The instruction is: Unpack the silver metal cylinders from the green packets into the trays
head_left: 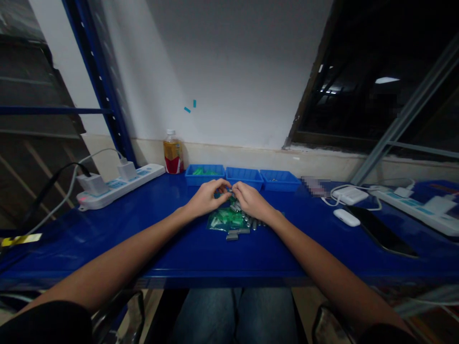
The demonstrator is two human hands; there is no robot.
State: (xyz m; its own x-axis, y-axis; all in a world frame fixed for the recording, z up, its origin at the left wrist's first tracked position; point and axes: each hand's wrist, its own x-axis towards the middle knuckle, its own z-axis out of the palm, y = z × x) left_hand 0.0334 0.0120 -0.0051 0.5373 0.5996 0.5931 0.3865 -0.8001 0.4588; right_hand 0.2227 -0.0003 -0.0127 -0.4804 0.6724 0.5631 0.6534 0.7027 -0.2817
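My left hand and my right hand meet above the middle of the desk, fingertips pinched together. Between them is a small silver metal cylinder, mostly covered by the fingers. Beneath the hands lies a pile of similar silver cylinders, partly hidden by my right hand. A few loose silver cylinders rest nearer to me. Left of the pile, small green pieces lie in or on what looks like a clear plastic bag; their exact kind is too blurred to tell.
Three blue trays stand along the wall: the left tray holds green pieces, beside a middle tray and a right tray. A drink bottle, power strips, a phone and a white case occupy the blue desk.
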